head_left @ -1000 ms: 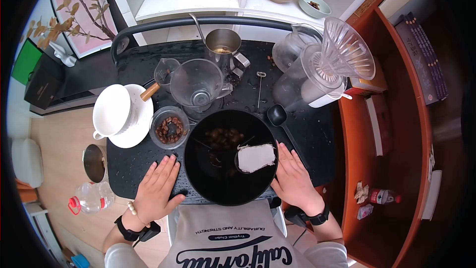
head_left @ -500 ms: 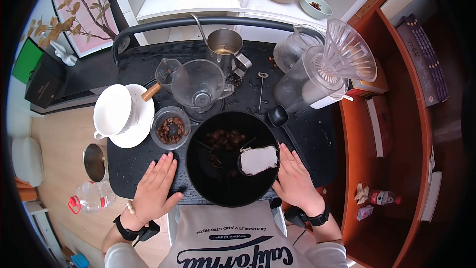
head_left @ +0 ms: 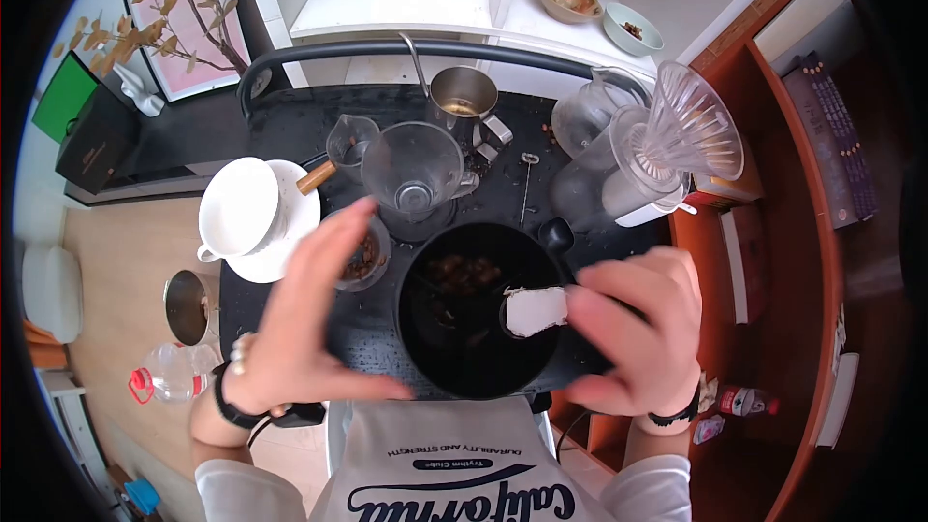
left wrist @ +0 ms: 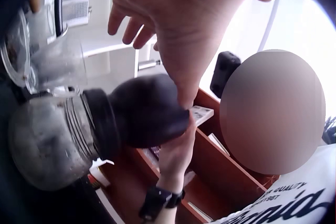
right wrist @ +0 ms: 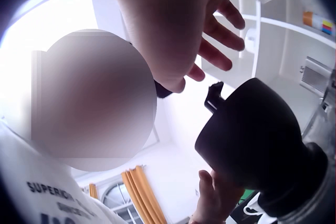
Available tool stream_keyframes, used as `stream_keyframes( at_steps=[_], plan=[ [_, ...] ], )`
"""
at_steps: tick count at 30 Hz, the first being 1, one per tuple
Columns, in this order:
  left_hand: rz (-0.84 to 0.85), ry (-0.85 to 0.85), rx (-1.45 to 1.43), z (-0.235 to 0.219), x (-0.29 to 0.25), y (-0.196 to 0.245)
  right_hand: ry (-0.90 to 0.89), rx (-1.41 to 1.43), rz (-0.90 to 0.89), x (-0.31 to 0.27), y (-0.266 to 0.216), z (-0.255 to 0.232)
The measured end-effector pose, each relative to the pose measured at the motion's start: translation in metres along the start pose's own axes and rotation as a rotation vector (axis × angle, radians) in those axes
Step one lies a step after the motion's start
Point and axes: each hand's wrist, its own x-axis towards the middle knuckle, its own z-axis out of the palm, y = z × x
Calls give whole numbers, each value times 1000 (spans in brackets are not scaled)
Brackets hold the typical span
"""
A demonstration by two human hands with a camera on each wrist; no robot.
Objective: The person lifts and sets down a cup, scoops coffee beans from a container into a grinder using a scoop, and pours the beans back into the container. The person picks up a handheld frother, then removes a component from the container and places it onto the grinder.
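A black round vessel [head_left: 474, 367] with brown beans [head_left: 462, 274] and a pale patch [head_left: 536, 311] inside faces the head camera. Seen from the side, its black body [left wrist: 147, 111] sits above a clear, rounded jar [left wrist: 50, 145]. My left hand [head_left: 300, 314] is raised on the vessel's left, thumb and fingers spread apart. On the other side my right hand [head_left: 643, 329] is lifted with bent, parted fingers, overlapping the rim in the head view; contact there is unclear. In the right wrist view, the right hand [right wrist: 173, 29] has nothing between its fingers.
Left of the vessel are a bean dish [head_left: 362, 266] and a white cup [head_left: 240, 208] on a saucer. Behind stand a clear dripper [head_left: 414, 169], metal pitcher [head_left: 464, 97] and small whisk [head_left: 527, 188]. A ribbed glass cone [head_left: 696, 126] stands at the back right, a black scoop [head_left: 556, 234] nearer.
Both hands have risen from the table beside the vessel, and their fingers have changed from flat to bent or spread. The head view has shifted slightly, moving the tabletop objects rightward in the picture.
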Motion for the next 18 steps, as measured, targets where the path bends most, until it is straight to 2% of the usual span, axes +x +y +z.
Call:
stream_keyframes(
  at_steps=[1,3,4,6,8,10,12,14,15,16,17,18],
  plan=[
    [-3,-77,-20,10,9,-3,-56,-120,-67,17,-5,0],
    [-101,-174,-418,31,15,-13,-124,-187,-183,31,-4,5],
    [-93,-298,-296,30,22,-13,-120,-192,-187,36,-4,5],
    [-96,-254,-326,41,19,-19,-225,-252,-174,44,-3,3],
    [-130,-186,-380,50,17,-19,-236,-247,-127,43,-6,10],
    [-146,-184,-400,51,15,-17,-296,-230,-48,45,-11,10],
    [-166,-174,-420,50,14,-17,-284,-206,-37,46,-11,8],
    [-31,-76,-509,43,8,-19,-271,-169,-36,47,-10,7],
    [-41,-64,-501,32,4,-19,-177,-117,-39,45,-7,5],
    [-8,-44,-293,15,-2,-18,-82,-64,-38,42,-3,1],
    [23,-28,-87,1,-9,-20,-61,-21,1,33,1,-6],
    [-55,14,-48,-9,-18,-24,26,23,8,23,10,-6]
  ],
)
